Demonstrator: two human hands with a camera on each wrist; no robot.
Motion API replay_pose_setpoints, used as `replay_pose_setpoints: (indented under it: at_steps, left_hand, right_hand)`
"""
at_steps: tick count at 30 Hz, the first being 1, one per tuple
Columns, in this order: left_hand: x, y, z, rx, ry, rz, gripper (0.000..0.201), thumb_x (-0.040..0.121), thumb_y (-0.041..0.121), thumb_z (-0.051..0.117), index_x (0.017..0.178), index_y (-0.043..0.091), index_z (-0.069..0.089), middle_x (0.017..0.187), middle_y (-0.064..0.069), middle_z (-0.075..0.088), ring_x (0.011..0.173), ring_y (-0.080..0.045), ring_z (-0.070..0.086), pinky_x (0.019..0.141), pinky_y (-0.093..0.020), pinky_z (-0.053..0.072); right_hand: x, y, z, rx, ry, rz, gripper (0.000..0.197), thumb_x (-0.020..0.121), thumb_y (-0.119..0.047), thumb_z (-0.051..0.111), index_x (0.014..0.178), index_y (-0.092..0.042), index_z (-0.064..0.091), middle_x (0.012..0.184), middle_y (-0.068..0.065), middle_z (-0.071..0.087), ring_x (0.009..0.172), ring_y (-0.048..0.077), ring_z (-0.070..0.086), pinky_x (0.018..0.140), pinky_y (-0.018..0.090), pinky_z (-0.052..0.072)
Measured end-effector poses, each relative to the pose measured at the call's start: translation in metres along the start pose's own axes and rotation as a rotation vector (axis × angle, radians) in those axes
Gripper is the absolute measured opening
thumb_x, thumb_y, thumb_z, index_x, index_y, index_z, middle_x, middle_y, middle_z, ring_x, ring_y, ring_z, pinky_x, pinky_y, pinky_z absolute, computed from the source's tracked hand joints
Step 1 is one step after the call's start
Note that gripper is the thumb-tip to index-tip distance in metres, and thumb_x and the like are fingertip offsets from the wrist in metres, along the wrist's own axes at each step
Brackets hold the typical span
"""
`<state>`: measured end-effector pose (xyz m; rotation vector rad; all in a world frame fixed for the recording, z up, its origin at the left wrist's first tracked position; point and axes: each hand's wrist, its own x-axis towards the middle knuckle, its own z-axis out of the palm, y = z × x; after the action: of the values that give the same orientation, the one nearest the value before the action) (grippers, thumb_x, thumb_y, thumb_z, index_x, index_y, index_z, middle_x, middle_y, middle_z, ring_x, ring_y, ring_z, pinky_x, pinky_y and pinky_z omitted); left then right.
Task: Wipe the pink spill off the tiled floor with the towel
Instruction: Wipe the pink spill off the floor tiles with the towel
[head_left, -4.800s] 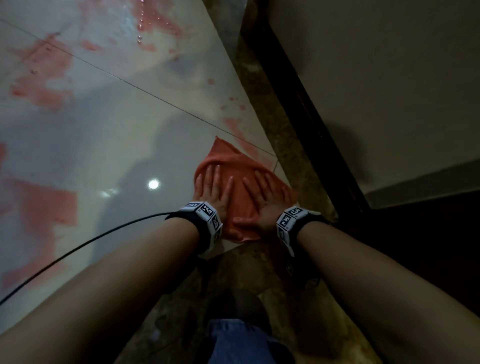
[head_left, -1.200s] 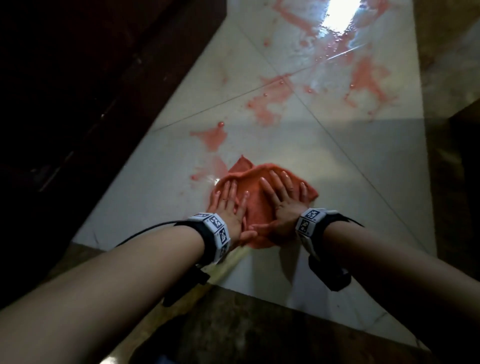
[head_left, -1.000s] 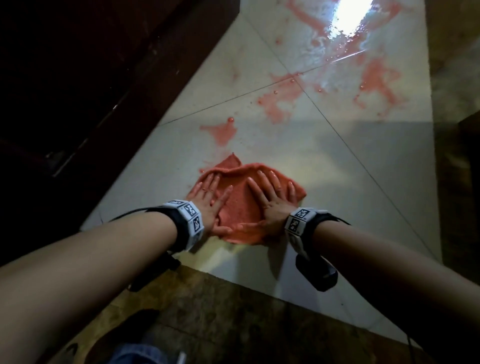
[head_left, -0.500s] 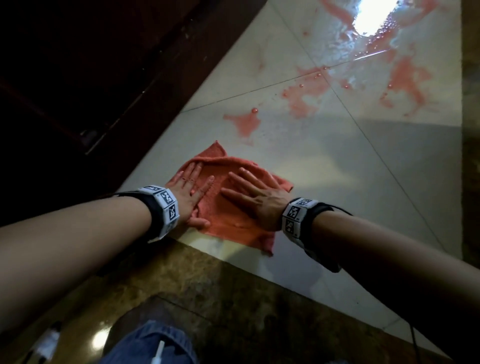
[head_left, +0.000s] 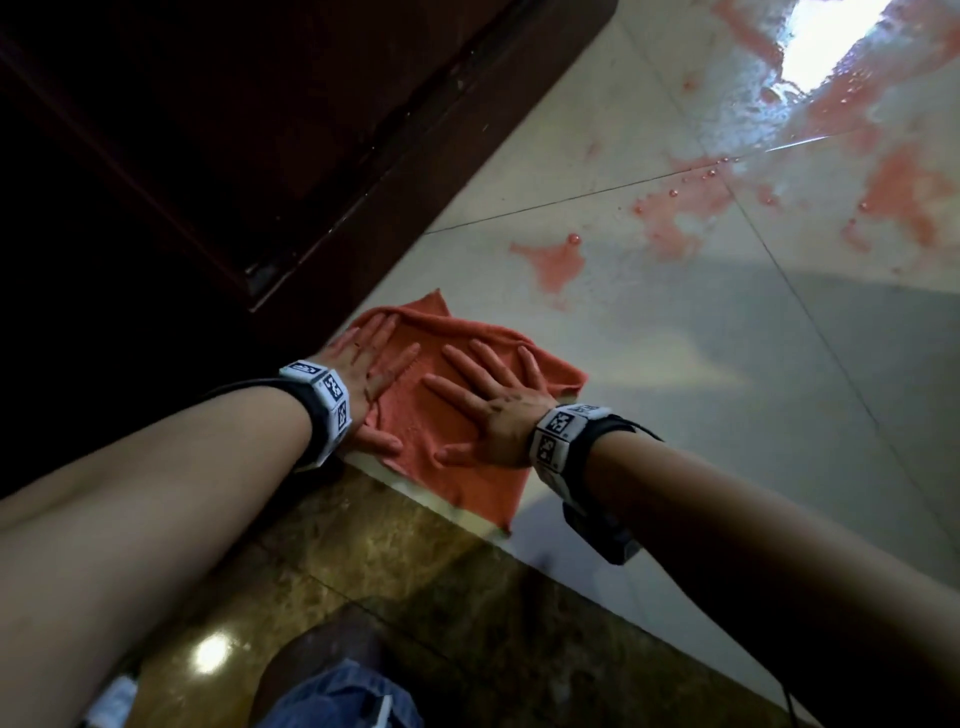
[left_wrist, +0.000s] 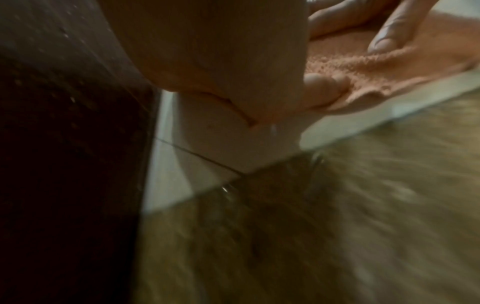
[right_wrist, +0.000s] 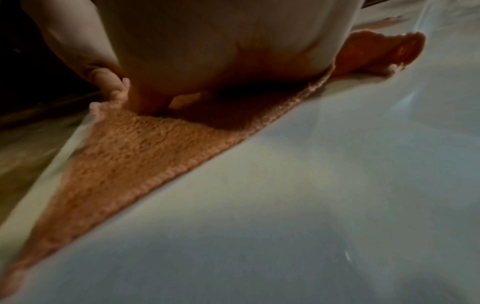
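Observation:
An orange-pink towel (head_left: 415, 415) lies flat on the pale tiled floor (head_left: 727, 426), close to the tile's near edge. My left hand (head_left: 371, 358) presses on its left part with straight, spread fingers. On its right part my right hand (head_left: 488, 387) presses the same way. A pink puddle (head_left: 553, 260) sits on the tile just beyond the towel, and larger pink patches (head_left: 893, 192) spread at the far right. The left wrist view shows the towel (left_wrist: 363, 67) under my thumb. In the right wrist view the towel (right_wrist: 124, 156) lies under my palm.
A dark wooden door or panel (head_left: 260, 145) runs along the left, right beside the towel. Brown marbled floor (head_left: 415, 582) borders the pale tile on the near side. My jeans-clad knee (head_left: 337, 701) shows at the bottom. A bright light reflection (head_left: 821, 36) glares at the top right.
Both hands have slid the towel left and toward me, up to the dark panel. A small pink smear that lay beside the towel is gone; the puddle beyond it is unchanged.

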<state>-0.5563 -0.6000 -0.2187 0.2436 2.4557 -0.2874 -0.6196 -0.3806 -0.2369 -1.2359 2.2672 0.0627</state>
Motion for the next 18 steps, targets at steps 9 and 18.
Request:
replay_pose_setpoints:
  at_steps: [9, 18]
  left_hand:
    - [0.036, -0.005, -0.042, 0.085, -0.007, -0.046, 0.124, 0.073, 0.084, 0.037, 0.147, 0.007, -0.025, 0.151, -0.030, -0.025, 0.144, -0.039, -0.019, 0.120, -0.041, -0.003]
    - [0.075, -0.013, -0.049, -0.132, 0.122, -0.037, 0.138, 0.056, 0.097, 0.024, 0.147, 0.004, -0.021, 0.153, -0.026, -0.024, 0.144, -0.037, -0.020, 0.120, -0.046, 0.001]
  right_hand:
    - [0.038, 0.038, -0.030, -0.030, 0.060, 0.033, 0.083, 0.077, -0.085, 0.032, 0.146, -0.057, -0.004, 0.160, -0.015, -0.017, 0.147, 0.017, -0.019, 0.112, 0.064, -0.007]
    - [0.061, 0.055, -0.045, 0.046, 0.063, 0.149, 0.082, 0.080, -0.082, 0.035, 0.146, -0.057, -0.006, 0.159, -0.014, -0.021, 0.146, 0.017, -0.022, 0.112, 0.060, -0.012]
